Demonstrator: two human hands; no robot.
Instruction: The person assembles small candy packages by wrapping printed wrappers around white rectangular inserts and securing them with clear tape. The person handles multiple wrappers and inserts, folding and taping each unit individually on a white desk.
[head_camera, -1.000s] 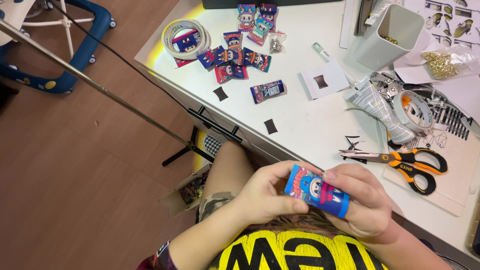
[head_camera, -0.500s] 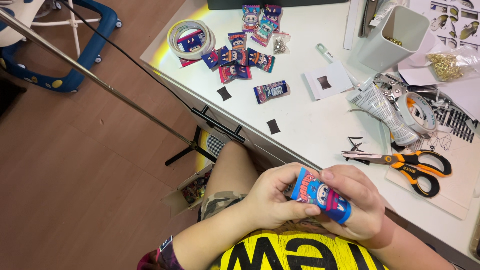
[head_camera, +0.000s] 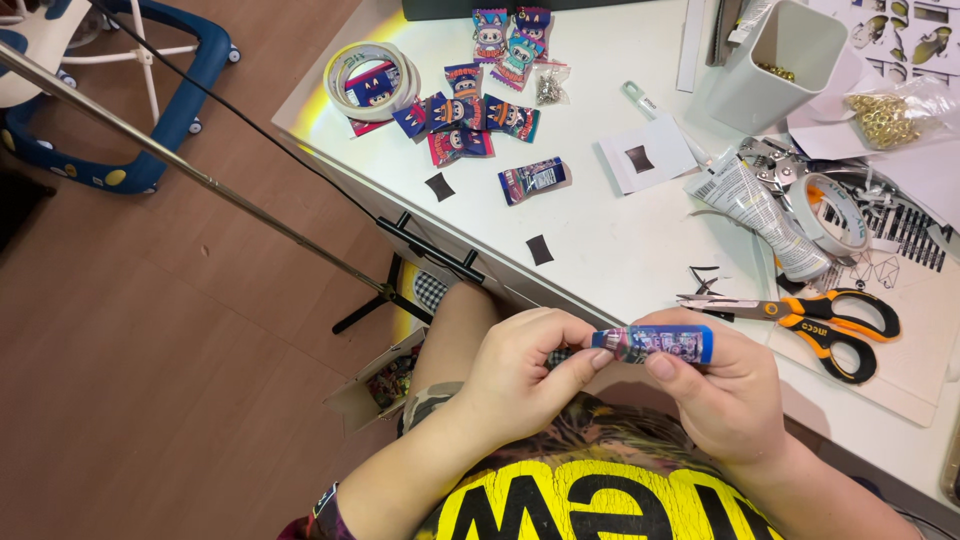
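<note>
Blue packet (head_camera: 655, 344) at lower centre of frame, below the table (head_camera: 620, 240) edge, pinched at its left end by left hand (head_camera: 520, 375) fingertips and gripped along its right by right hand (head_camera: 725, 390), scissors (head_camera: 815, 318) just right, more packets (head_camera: 470, 115) and tape ring (head_camera: 370, 80) at upper centre.

Both hands, left hand (head_camera: 515, 375) and right hand (head_camera: 725, 395), are bare. The shirt (head_camera: 590, 495) is dark and patterned with big yellow lettering; forearms uncovered, short sleeves.
</note>
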